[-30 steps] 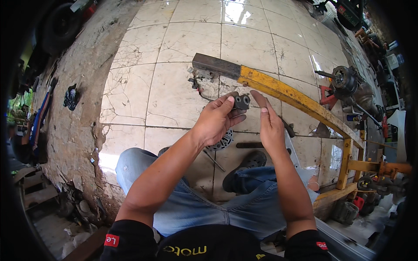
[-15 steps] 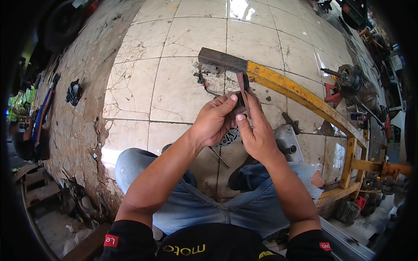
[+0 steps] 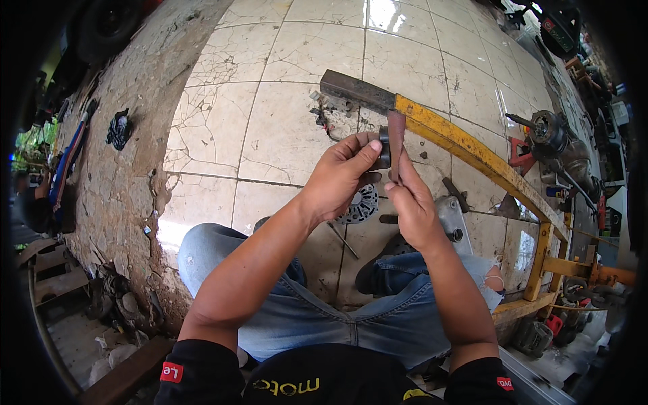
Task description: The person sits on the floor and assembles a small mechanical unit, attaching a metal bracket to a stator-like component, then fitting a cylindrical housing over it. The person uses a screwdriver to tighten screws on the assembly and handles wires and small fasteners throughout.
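My left hand (image 3: 345,167) is closed around a small dark cylindrical part (image 3: 385,147), thumb on top; its far side is hidden. In my right hand (image 3: 414,208) I pinch a reddish-brown strip of sandpaper (image 3: 397,129), which stands up beside the dark part, its lower end between thumb and fingers. Whether strip and part touch I cannot tell. Below my hands, a round slotted metal cover (image 3: 360,204) lies on the tiles, with a thin rod (image 3: 344,241) near it. A grey metal housing (image 3: 453,221) sits right of my right wrist.
A yellow metal beam (image 3: 466,143) with a dark square end (image 3: 356,89) crosses just beyond my hands. Small dark parts with wires (image 3: 324,121) lie under that end. A short dark tool (image 3: 456,194) is near the housing. A motor-like part (image 3: 548,131) stands farther right.
My hands have come slightly apart. The strip has turned to show its broad face, and the dark part is more exposed. The whole view has shifted a little.
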Tool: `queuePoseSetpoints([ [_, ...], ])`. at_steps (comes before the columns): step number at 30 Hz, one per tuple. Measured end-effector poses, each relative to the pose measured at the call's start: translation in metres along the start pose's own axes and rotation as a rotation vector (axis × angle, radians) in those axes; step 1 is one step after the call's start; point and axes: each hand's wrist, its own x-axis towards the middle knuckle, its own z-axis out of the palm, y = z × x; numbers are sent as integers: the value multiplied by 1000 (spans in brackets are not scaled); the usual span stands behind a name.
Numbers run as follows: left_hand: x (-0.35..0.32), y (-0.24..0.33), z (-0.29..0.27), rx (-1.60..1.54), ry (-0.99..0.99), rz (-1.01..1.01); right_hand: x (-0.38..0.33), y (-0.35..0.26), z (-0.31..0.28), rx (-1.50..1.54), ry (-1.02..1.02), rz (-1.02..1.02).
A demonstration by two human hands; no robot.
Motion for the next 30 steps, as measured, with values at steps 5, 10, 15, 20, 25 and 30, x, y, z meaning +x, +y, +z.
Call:
queuePoseSetpoints([
  [5,1,-3,4,-18,158,74,-3,4,11,-287,-27,-143],
  [10,-5,-13,6,52,165,76,1,15,18,-555,89,-144],
  [15,-2,2,10,-7,253,138,-10,27,33,-749,80,-153],
  [20,-8,-11,10,96,183,27,4,26,15,-795,95,-32],
  [25,-11,0,2,38,160,22,0,21,27,-831,85,-63],
  [30,-11,7,-1,-59,171,9,-11,15,32,-978,-1,-62],
])
